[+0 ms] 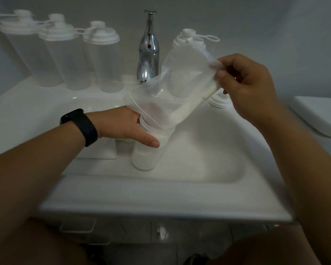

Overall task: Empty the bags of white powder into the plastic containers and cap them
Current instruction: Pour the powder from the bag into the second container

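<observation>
Your left hand [122, 127] wraps the open container [147, 148] standing in the middle of the sink [161, 203]; your right hand [245, 87] pinches the tilted bag [180, 88] by its bottom. Lift higher and shake gently; powder seems to cling along the lower fold.

Both forearms are bare, no sleeves in view. Left hand [122, 127]: a black wristband [80, 126], smooth strap with a dark rectangular face, sits just behind the wrist. Right hand [250, 87]: nothing worn at wrist or fingers.
</observation>
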Available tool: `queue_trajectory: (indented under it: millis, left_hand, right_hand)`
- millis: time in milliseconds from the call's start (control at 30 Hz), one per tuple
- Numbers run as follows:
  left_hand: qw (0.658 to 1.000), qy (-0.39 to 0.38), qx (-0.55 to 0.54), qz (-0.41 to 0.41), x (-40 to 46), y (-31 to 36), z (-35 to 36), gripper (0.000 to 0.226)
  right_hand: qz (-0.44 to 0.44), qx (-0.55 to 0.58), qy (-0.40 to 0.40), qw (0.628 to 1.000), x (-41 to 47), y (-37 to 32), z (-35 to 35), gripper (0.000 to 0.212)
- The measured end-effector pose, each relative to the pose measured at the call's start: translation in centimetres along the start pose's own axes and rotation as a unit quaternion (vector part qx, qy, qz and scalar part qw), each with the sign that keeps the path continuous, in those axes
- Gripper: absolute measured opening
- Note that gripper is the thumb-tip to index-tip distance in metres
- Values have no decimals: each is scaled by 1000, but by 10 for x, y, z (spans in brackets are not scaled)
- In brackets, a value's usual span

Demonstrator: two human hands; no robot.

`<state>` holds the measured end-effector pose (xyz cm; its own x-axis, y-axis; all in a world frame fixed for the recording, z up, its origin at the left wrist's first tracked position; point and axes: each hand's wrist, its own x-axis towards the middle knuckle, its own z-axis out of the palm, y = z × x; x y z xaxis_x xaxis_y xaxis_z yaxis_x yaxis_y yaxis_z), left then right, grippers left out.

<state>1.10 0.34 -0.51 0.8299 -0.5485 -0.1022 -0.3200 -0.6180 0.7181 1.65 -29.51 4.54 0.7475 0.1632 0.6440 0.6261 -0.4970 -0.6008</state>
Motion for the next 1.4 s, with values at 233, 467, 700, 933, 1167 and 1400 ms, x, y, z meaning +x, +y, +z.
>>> queue_trajectory:
  millis: [233, 467, 700, 933, 1167, 1400]
  left_hand:
    - [1000, -6, -12, -4, -1, 1, -1, 69]
    - [1000, -8, -23, 2, 0, 2, 0, 69]
    - [1000, -8, -13, -1, 0, 1, 0, 69]
    - [1000, -8, -15, -5, 0, -1, -1, 75]
    - [1000, -7, -14, -4, -1, -1, -1, 75]
    - [1000, -8, -3, -12, 0, -4, -1, 86]
  right_hand:
    - [-12, 14, -7, 1000, -2, -4, 1, 16]
    - [-20, 21, -1, 1000, -2, -7, 2, 12]
    - [-26, 11, -1, 1000, -3, -8, 4, 14]
    - [-23, 7, 1, 1000, -3, -7, 5, 15]
    - [-27, 13, 10, 999, -3, -7, 5, 12]
    - [-20, -14, 29, 999, 0, -7, 1, 20]
